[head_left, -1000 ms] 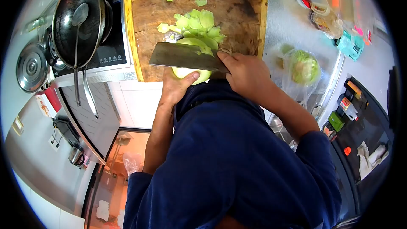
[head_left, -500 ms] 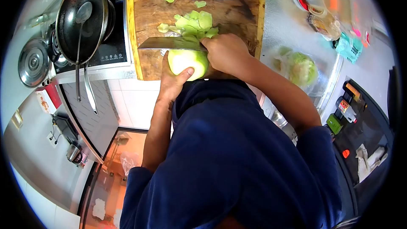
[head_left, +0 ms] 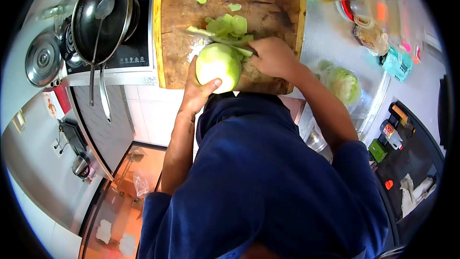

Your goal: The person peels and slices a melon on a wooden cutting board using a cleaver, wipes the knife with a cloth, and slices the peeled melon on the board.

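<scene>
My left hand (head_left: 195,88) is curled round the pale green vegetable (head_left: 218,67), thumb across its near side, at the near edge of the board (head_left: 175,12). My right hand (head_left: 275,57) is closed on the knife (head_left: 230,42), whose blade I see nearly edge-on, just beyond the vegetable. Past the blade I have a pile of peelings (head_left: 233,25) on the board. Right of the board, a bagged green vegetable (head_left: 344,85) sits on the surface (head_left: 316,33).
</scene>
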The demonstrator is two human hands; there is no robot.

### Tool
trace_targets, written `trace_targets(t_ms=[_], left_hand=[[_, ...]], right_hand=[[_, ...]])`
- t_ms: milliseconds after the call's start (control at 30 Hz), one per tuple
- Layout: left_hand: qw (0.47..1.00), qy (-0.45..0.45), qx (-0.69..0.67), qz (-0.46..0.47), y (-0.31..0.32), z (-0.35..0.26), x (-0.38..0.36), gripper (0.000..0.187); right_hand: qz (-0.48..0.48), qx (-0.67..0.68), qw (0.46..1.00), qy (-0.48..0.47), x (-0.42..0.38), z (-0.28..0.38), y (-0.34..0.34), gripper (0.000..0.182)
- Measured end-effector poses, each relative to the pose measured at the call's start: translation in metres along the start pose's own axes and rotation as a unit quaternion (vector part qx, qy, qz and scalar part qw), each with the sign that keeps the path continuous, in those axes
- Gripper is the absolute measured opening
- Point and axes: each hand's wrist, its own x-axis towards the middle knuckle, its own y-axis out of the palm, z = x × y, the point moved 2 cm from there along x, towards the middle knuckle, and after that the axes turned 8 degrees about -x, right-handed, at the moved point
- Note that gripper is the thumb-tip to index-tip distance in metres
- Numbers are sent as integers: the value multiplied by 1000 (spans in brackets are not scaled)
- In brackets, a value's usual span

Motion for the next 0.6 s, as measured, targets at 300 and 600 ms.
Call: trace_targets(t_ms=[300, 600], left_hand=[[999, 41, 30, -10, 25, -12, -8, 104], [993, 73, -32, -89, 33, 11, -10, 98]], right_hand=[[-107, 20, 994, 10, -43, 11, -1, 35], [-154, 20, 987, -50, -40, 26, 14, 39]])
